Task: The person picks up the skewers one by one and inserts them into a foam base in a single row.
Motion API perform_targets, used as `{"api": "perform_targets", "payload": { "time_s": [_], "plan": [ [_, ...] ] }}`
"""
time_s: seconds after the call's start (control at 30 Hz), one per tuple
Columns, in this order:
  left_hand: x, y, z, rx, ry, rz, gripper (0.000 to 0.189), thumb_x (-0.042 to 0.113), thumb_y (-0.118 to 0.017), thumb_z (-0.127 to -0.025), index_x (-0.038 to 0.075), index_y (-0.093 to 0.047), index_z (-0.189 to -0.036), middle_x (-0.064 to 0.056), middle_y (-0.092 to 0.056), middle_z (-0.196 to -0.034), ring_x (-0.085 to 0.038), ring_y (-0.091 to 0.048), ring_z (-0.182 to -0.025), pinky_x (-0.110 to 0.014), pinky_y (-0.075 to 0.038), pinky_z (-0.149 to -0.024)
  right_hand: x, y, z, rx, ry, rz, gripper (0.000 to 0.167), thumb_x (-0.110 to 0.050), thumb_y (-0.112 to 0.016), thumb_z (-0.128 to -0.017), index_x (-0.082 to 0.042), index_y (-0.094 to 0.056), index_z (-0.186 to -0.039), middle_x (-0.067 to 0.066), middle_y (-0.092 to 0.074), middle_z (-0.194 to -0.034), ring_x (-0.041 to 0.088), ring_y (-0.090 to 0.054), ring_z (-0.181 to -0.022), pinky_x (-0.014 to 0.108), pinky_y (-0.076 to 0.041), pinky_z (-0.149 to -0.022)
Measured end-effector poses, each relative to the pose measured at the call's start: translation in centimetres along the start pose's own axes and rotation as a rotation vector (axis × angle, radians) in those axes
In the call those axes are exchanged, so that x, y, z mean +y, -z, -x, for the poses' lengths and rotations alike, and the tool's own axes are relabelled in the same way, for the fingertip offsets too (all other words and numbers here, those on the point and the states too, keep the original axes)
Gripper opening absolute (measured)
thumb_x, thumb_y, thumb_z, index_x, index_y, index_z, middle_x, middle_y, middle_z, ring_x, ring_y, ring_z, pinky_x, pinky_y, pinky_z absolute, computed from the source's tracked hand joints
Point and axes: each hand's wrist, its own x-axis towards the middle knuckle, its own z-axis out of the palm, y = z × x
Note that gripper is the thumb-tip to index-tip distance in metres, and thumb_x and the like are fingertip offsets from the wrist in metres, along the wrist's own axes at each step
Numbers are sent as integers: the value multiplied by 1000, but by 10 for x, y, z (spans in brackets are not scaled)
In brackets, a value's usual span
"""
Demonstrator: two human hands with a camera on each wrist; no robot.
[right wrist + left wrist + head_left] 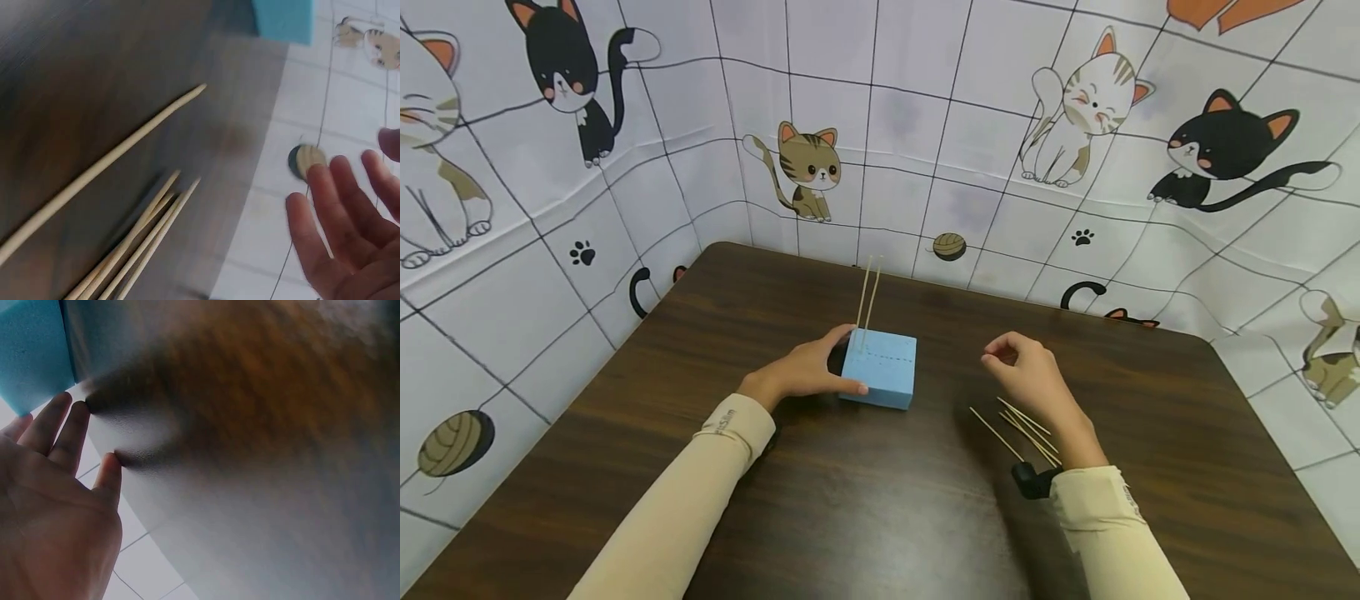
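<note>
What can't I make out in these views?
Right wrist: near ends of the loose sticks, cut by left and bottom edges.
Head: those ends, behind the right arm and black device.
Left wrist: most of the blue block, cut by the top-left corner.
Head: marks on the block, too small to identify.

Dk brn tbl [865, 508], wht cat-print backdrop [902, 125] behind.

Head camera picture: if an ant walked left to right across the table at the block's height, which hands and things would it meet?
Left hand → blue block → right hand.
</note>
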Motion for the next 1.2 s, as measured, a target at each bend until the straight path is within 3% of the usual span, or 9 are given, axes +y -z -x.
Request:
{"api": "perform_targets", "payload": {
  "time_s": [0.17,0.47,0.77,1.2],
  "plan": [
    [0,3,2,-3,9,3,114,61,-77,-76,22,-10,-160,-9,-21,-164,-39,-27,-147,-62,-26,-113,19,9,16,-97,-65,78,21,-22,-62,-97,-5,-65,-109,14,-68,-108,30,-63,-100,47,-51,-83],
    [-1,5,0,0,14,-9,115,61,-77,-76,23,-9,-160,-10,-21,-164,-39,-27,-147,-62,-26,-114,43,18,38,-201,-150,146,23,-20,-67,-93,-1,-64,-106,7,-65,-89,19,-59,-77,39,-50,-70],
    [-4,5,-1,-6,4,-9,114,61,-76,-77,22,-9,-160,-10,-20,-164,-40,-26,-147,-63,-25,-114,55,20,53,-242,-204,167,20,-18,-71,-90,-2,-64,-99,4,-63,-83,18,-57,-72,36,-48,-65],
    [-3,1,-5,-15,-15,-15,114,61,-76,-77,23,-8,-160,-11,-20,-164,-40,-27,-146,-63,-26,-113,63,15,63,-204,-223,190,17,-19,-74,-86,-6,-64,-87,3,-59,-76,19,-52,-68,34,-43,-61]
  ]
}}
